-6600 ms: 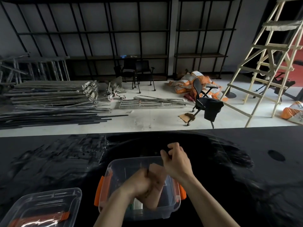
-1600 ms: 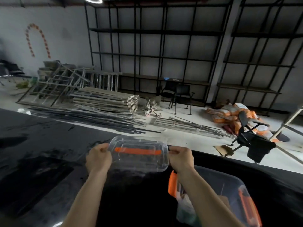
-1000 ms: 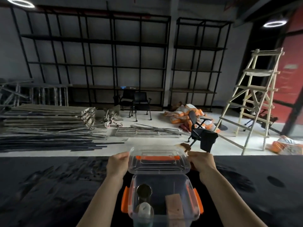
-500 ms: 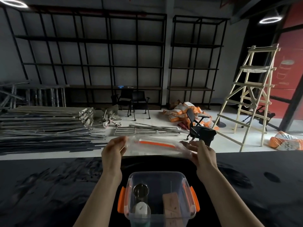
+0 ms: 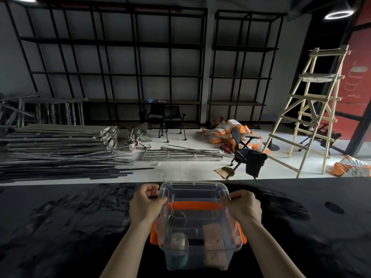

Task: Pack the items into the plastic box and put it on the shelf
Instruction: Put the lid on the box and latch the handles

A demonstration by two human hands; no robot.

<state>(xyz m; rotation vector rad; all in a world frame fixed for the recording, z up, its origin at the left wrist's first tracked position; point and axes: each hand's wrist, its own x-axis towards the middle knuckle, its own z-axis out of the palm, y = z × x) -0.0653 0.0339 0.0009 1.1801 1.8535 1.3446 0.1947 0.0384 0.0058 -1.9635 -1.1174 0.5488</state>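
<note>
A clear plastic box (image 5: 197, 259) with orange side clips (image 5: 153, 236) stands on the black table in front of me. Its clear lid (image 5: 193, 192) with an orange handle (image 5: 193, 206) lies over the box top. My left hand (image 5: 145, 205) grips the lid's left edge and my right hand (image 5: 246, 207) grips its right edge. Through the lid I see a round metal cup (image 5: 177, 219), a white-capped teal container (image 5: 177, 249) and a tan block (image 5: 213, 240) inside the box.
The glossy black table (image 5: 60, 227) ends at its far edge just past the box. Beyond lie stacked metal bars (image 5: 58, 145), black office chairs (image 5: 246, 155), orange sacks (image 5: 226, 129) and a wooden ladder (image 5: 313, 109). Tall black shelving (image 5: 120, 73) lines the back wall.
Both hands brought the lid from the left, held it raised beyond the box, then lowered it onto the box top. The camera view tilted down slightly.
</note>
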